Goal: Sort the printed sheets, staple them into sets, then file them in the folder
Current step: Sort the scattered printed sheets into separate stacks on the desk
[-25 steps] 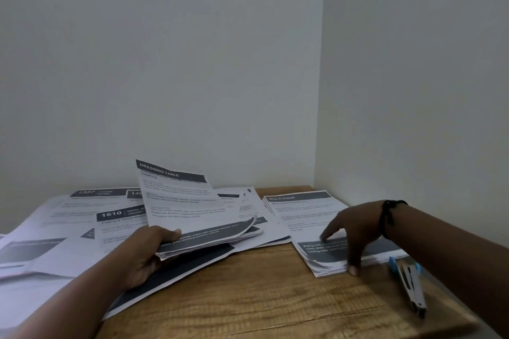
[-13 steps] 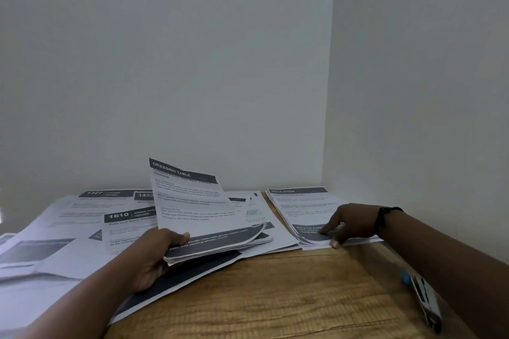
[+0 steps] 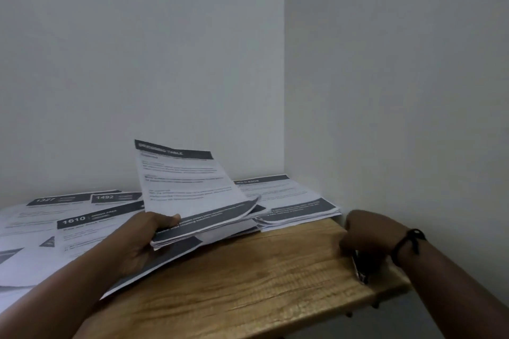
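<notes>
Head: left hand pinches sheet bundle

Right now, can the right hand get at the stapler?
Probably yes: the right hand hangs directly over the stapler at the wooden table's right edge, nothing between them. Whether it already grips it is unclear.
</notes>
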`<state>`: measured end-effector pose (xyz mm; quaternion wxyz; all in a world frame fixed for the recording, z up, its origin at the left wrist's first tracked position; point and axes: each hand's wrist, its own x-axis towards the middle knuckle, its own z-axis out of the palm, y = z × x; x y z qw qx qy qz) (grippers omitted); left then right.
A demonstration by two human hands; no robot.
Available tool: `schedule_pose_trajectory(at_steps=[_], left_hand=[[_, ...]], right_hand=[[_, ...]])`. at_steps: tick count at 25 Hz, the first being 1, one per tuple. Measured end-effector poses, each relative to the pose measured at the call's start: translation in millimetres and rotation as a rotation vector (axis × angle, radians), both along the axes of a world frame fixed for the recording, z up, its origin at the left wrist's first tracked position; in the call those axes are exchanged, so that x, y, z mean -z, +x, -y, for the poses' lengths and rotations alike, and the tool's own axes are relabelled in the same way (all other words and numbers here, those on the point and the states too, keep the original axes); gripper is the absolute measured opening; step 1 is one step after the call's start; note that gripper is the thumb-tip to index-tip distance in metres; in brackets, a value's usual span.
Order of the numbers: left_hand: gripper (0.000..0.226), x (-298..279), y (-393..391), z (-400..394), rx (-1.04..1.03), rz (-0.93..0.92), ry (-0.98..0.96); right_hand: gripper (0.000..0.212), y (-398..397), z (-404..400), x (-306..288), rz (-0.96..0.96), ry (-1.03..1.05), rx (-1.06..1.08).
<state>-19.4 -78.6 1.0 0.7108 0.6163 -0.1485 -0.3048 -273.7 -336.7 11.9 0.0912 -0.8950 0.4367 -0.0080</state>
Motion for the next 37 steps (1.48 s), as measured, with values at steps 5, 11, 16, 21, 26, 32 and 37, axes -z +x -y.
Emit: schedule_pose_trajectory(at_steps=[5,11,16,21,26,32,37], left_hand=[[0.026,-2,-65,69,0.21,-0.06,0.065],[0.029,25,-126,136,0.248,-0.109,0.104],[0.017,24,-133,147,0.257,-0.161,0.105],[0.02,27,-124,147,0.347,-0.165,0.18],[0.022,9,-126,122,0.404,-0.015,0.267],[0.04,-19,-69,27,0.267,0.585,0.583],[0.039,-29,35,-82,-0.122,0.811,1.024]], right_hand=[[0.005,-17,9,4,0.516,0.207,0.054],[0.023,-87,-10,-47,0.741,-0.373,0.062],[0.022,-49,-7,-69,0.728,-0.308,-0.224],[0.027,29,14,5,0.194,-0.233,-0.408],[0.034,36,6,31,0.043,-0.34,-0.424],[0.05,42,-30,7,-0.107,-0.446,-0.341],[0.046,121,-117,-27,0.121,-0.304,-0.62]])
